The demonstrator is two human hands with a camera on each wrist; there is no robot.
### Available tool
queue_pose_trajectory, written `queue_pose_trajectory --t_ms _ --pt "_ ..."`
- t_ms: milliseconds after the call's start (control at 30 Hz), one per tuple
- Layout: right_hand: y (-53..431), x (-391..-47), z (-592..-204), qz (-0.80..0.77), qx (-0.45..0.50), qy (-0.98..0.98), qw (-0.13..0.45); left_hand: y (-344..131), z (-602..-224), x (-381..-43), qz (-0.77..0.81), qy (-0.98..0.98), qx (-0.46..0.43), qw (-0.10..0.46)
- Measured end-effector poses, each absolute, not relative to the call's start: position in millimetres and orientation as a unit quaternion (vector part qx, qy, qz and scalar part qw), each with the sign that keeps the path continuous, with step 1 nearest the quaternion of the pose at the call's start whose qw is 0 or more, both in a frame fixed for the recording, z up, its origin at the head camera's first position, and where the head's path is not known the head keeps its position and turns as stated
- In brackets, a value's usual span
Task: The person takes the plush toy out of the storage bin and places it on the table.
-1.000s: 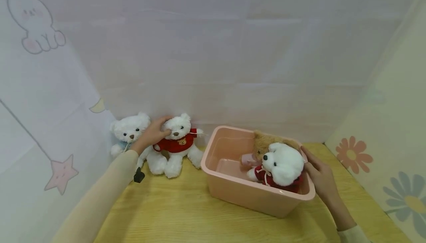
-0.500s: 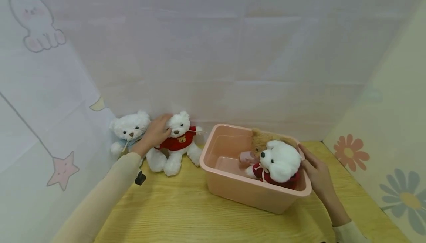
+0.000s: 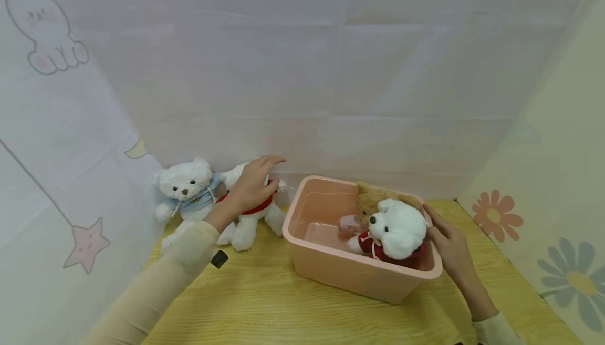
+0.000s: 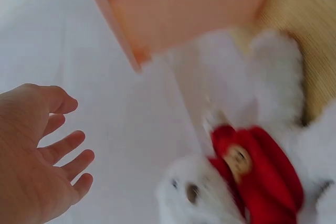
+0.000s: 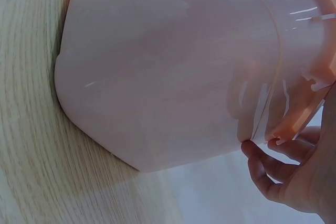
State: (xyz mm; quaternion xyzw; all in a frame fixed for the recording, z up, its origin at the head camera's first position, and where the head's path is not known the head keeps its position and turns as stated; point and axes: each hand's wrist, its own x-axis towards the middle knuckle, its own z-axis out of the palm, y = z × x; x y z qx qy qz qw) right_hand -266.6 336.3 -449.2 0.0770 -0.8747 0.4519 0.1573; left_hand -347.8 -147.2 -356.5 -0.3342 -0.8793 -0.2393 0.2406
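Note:
My left hand (image 3: 250,187) hovers in front of a white teddy bear in a red sweater (image 3: 243,232), covering its face in the head view. In the left wrist view the same hand (image 4: 47,150) has spread, relaxed fingers and is apart from the bear's head (image 4: 197,190). My right hand (image 3: 451,250) grips the right end of a pink plastic bin (image 3: 350,274); in the right wrist view its fingers (image 5: 273,169) curl under the rim. Inside the bin lie a white plush dog in red (image 3: 402,229) and a brown plush toy (image 3: 371,203), partly hidden behind it.
Another white teddy bear, in a blue sweater (image 3: 198,202), sits at the left against the back wall (image 3: 307,72). The wooden table (image 3: 264,303) runs under everything, between printed side walls. A small dark object (image 3: 219,259) shows by the left sleeve.
My left hand has moved right and away from the red-sweater bear's head, uncovering the blue-sweater bear. The right hand stays at the bin, which shifted slightly left in view early on.

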Motion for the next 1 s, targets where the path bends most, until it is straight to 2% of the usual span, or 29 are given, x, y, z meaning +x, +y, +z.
queue_pose_trajectory --t_ms 100,400,600,1000 --pt "336.0 -266.4 -448.6 0.452 0.076 -0.874 0.159 -123.0 -348.9 -336.2 -0.229 -0.870 -0.367 0.235" --pt "336.4 -268.9 -451.3 0.448 0.080 -0.874 0.170 -74.7 -337.3 -324.0 -0.208 -0.867 -0.423 0.164" --pt "337.1 -266.9 -452.0 0.452 0.073 -0.873 0.168 -40.1 -332.1 -319.0 -0.153 -0.877 -0.447 0.091" --pt "334.3 -266.4 -451.1 0.463 0.071 -0.868 0.167 49.9 -313.5 -286.8 -0.039 -0.866 -0.497 -0.051"
